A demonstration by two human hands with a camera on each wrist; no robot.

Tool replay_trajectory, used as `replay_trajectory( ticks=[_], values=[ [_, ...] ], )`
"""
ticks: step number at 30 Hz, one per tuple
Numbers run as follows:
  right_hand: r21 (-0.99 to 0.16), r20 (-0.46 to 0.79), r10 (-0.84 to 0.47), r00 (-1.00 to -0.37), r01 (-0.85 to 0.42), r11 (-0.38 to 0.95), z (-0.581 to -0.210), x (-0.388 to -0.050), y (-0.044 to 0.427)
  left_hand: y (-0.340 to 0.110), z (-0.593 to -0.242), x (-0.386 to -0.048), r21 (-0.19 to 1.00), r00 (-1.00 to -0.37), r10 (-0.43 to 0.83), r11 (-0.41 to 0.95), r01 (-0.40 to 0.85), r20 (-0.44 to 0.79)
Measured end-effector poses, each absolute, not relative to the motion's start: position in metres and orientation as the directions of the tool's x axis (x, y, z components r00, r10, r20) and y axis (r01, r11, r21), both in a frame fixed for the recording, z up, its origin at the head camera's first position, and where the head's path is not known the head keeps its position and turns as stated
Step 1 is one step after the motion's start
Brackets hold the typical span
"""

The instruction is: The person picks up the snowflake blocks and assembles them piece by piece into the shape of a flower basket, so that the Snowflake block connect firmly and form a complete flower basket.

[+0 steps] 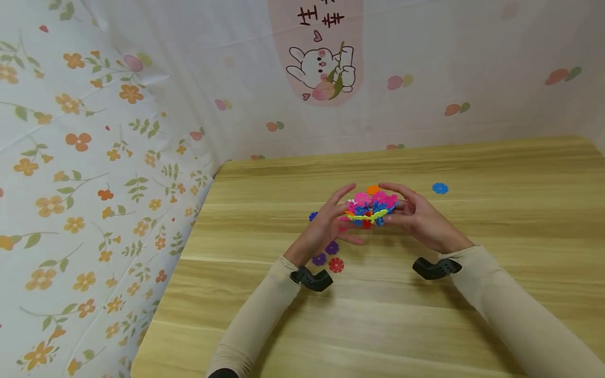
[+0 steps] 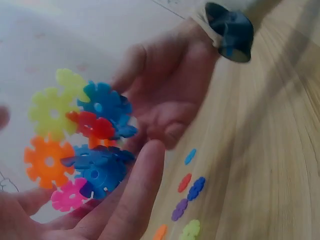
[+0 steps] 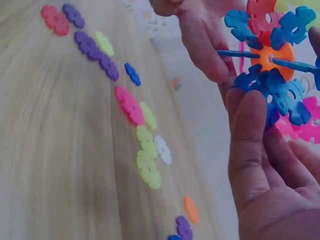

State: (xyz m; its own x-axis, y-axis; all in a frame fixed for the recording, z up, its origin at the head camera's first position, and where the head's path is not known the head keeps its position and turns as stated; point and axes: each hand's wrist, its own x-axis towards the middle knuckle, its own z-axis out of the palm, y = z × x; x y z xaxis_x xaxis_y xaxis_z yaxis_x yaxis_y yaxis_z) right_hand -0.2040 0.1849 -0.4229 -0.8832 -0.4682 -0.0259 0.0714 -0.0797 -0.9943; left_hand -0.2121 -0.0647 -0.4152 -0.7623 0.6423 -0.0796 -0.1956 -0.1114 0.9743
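Multicoloured cluster of thin, notched plastic flower discs [image 1: 378,207], slotted into one another: held up between both hands, above the light wood-grain table [image 1: 378,320]. Looks very light; probably stiff disc by disc, yet liable to pop apart at the slots under a squeeze or twist. Likely a little slick on the flat faces, less so along the toothed rims. Best taken softly by the crowded blue plastic discs [image 3: 272,95] near the core, not by the outer petals. Left hand [image 1: 326,223] and right hand [image 1: 423,220] curved loosely round opposite sides, fingers spread, holding the cluster between.

Clear from the right wrist: orange plastic disc [image 3: 282,55] amid blue ones, and, loose on the table, white plastic flower disc [image 3: 162,150] beside yellow-green plastic discs [image 3: 149,170], hardly discernible from the head. Clear from the left wrist: broad face of a yellow plastic disc [image 2: 42,112] in the cluster. Shown from the head but not from the right wrist: bright-blue loose disc [image 1: 440,188], beyond the right hand.
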Motion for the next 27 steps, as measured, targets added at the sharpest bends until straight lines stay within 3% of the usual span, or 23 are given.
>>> replay_trajectory(
  ticks=[8, 11, 14, 19, 24, 27],
  values=[
    [-0.967, 0.128, -0.354, -0.927, -0.196, 0.165, -0.411, -0.196, 0.177, -0.062, -0.415, -0.213, 0.997, -0.780, 0.625, -0.040, -0.059, -0.021],
    [-0.926, 0.176, -0.312, -0.934, -0.264, 0.269, -0.403, -0.194, 0.175, -0.064, -0.416, -0.215, 0.999, -0.783, 0.622, -0.036, -0.017, 0.009],
    [-0.849, 0.215, -0.306, -0.928, -0.332, 0.412, -0.394, -0.193, 0.175, -0.063, -0.414, -0.215, 0.998, -0.785, 0.619, 0.053, 0.035, -0.005],
    [-0.634, 0.225, -0.418, -0.880, -0.458, 0.624, -0.372, -0.193, 0.169, -0.054, -0.412, -0.217, 0.982, -0.781, 0.619, 0.185, 0.047, -0.080],
    [-0.402, 0.201, -0.577, -0.792, -0.604, 0.688, -0.358, -0.186, 0.159, -0.048, -0.419, -0.218, 0.993, -0.746, 0.657, 0.095, -0.066, -0.112],
    [-0.330, 0.218, -0.638, -0.739, -0.671, 0.664, -0.359, -0.182, 0.156, -0.044, -0.424, -0.218, 0.993, -0.713, 0.697, -0.009, -0.118, -0.078]
  ],
)
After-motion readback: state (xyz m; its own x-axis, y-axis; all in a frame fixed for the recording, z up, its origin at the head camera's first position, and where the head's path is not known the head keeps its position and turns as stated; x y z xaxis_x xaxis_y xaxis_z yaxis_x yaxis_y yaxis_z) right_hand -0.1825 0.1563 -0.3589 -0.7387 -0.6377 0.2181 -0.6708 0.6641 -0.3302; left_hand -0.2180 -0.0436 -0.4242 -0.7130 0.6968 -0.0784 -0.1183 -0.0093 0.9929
